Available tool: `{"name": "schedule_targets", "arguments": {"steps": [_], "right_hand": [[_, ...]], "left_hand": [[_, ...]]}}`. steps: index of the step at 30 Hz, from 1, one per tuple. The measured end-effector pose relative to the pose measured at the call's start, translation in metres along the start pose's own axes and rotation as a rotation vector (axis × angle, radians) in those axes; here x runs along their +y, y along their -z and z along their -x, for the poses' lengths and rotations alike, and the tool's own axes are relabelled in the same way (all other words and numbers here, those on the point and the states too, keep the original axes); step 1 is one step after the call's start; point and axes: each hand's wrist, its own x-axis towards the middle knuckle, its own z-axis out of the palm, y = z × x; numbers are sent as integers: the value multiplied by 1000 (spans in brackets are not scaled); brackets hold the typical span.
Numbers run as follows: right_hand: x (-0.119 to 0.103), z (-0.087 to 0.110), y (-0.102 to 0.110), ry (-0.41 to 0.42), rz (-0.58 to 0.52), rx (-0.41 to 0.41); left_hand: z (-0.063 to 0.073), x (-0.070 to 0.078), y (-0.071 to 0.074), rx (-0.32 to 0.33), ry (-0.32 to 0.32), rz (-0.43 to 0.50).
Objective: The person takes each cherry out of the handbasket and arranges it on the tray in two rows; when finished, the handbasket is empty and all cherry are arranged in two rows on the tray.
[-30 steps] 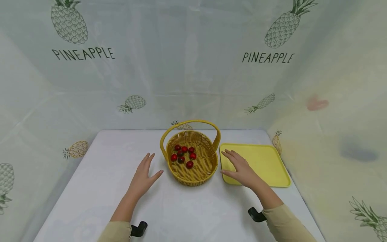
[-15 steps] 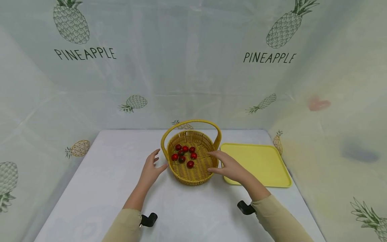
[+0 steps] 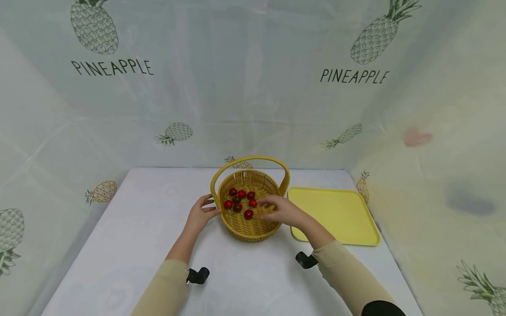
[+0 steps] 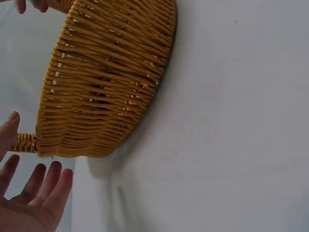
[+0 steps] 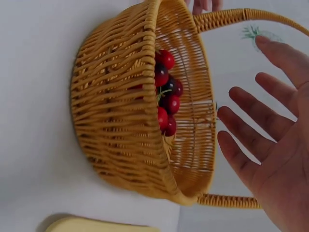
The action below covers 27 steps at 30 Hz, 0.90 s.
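— Where's the wicker basket [image 3: 247, 235]?
— Just below the centre of the head view, upright on the white table [image 3: 245, 285], its arched handle [image 3: 257, 157] standing over the far side.
— And the cherries [image 3: 248, 214]?
— Inside it, mostly bunched toward the left of the basket floor, some bright red, some nearly black. The right wrist view catches a green stem [image 5: 165, 92] among them.
— What's the left hand [image 3: 200, 214] doing?
— It's at the basket's left side, by the foot of the handle, fingers spread apart. Whether a fingertip touches the weave, I can't tell.
— The right hand [image 3: 283, 210]?
— Over the basket's right side, thumb and fingers apart, fingertips pointing toward the cherries.
— And farther right?
— A yellow tray [image 3: 336, 215], flat on the table just beside the basket.
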Motion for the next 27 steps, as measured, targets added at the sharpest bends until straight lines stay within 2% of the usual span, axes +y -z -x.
{"name": "schedule_targets", "arguments": {"steps": [8,12,20,27], "right_hand": [[3,-24,-8,-89,13,-13],[9,-35,-13,-127,8,-22],[10,-50,-17,-174,-64,-35],[13,-62,-22,-247,-96,-40]], "left_hand": [[-10,2,-4,-6,25,-5],[-13,4,-5,-11,60,1],[-22,2,-7,-15,156,94],[-24,-4,-8,-26,146,129]]}}
